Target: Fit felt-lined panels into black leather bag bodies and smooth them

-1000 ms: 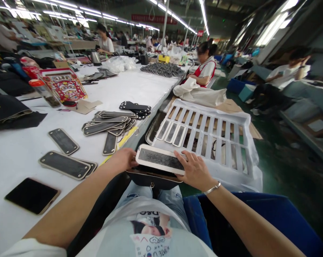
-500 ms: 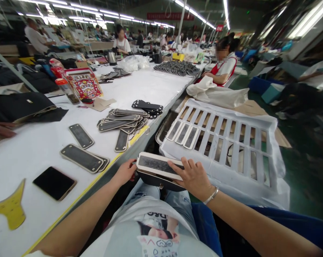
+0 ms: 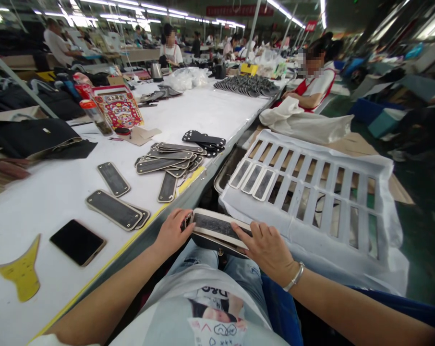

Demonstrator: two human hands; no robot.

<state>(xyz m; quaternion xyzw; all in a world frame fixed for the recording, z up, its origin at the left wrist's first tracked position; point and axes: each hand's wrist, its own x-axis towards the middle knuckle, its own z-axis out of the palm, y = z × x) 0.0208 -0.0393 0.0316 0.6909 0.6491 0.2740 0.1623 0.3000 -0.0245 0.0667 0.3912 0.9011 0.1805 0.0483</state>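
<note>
Hidden: the left hand's (image 3: 172,233) fingertips fold out of sight behind the panel's (image 3: 217,225) left end. The right hand's (image 3: 270,250) thumb cannot be seen. The dark piece (image 3: 203,240) under the panel shows only as a rim, so its shape is unclear.
Panel: a long rounded rectangle with a cream border and a mottled dark grey face. It lies face up over the lap, between the table (image 3: 41,202) edge and the rack (image 3: 347,158).
Left hand: curled shut round the panel's left end, with the thumb on the near edge.
Right hand: fingers nearly straight, laid over the panel's right end and holding it.
Table: a pile (image 3: 167,161) of similar panels lies well apart from the hands.
Rack: three panels sit in its near-left slots.
</note>
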